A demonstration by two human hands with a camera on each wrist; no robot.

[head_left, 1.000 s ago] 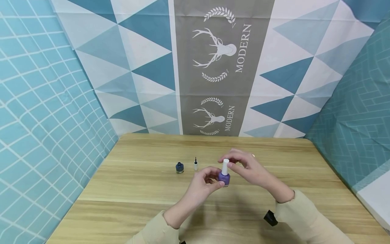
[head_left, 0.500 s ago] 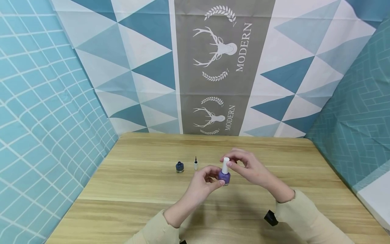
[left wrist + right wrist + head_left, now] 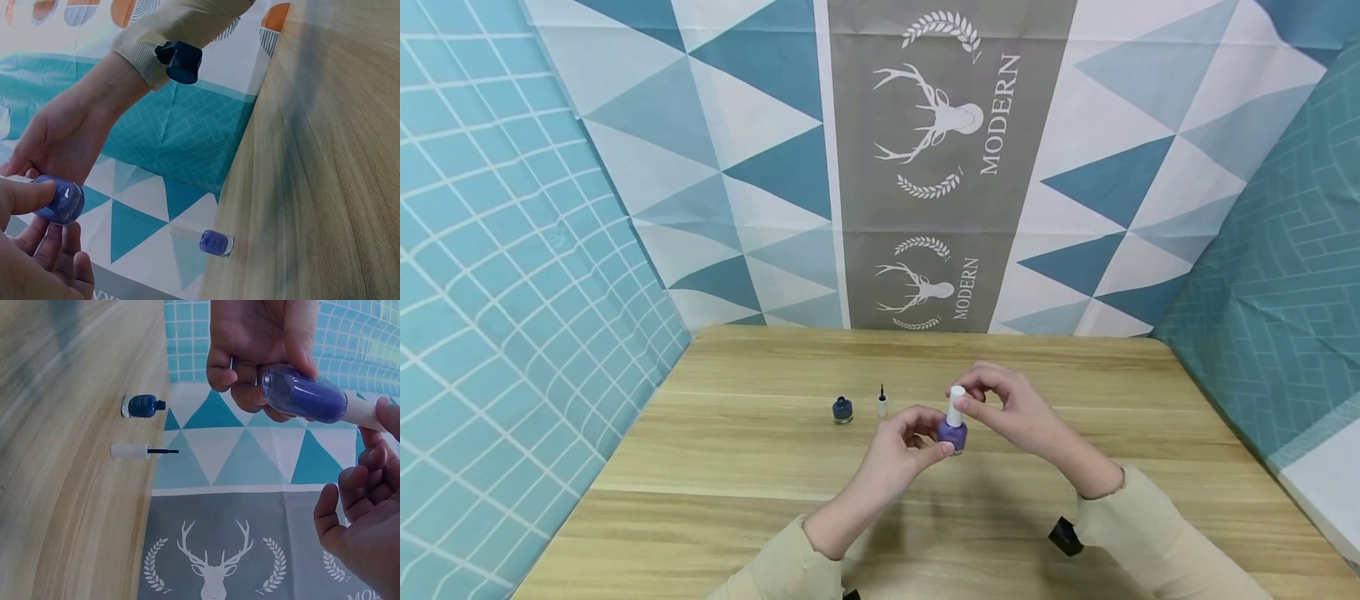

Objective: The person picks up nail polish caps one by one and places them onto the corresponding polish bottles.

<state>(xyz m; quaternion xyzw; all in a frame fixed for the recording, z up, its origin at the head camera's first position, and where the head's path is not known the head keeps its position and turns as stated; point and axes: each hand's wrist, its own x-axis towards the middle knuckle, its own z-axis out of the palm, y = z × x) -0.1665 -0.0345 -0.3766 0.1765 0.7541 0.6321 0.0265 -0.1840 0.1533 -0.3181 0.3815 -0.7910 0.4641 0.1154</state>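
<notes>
At lower centre, the purple bottle [image 3: 952, 437] — likely light, slick, breakable, best held low — is gripped by the left hand [image 3: 896, 444], its cap [image 3: 955, 406] pinched by the right hand [image 3: 1017, 412].

Glossy glass bottle [image 3: 306, 395], smooth cap [image 3: 361, 412], wooden table [image 3: 715, 454]

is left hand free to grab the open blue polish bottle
Probably not: the left hand grips the purple nail polish bottle, though the open blue nail polish bottle looks clear on its near side.
</notes>
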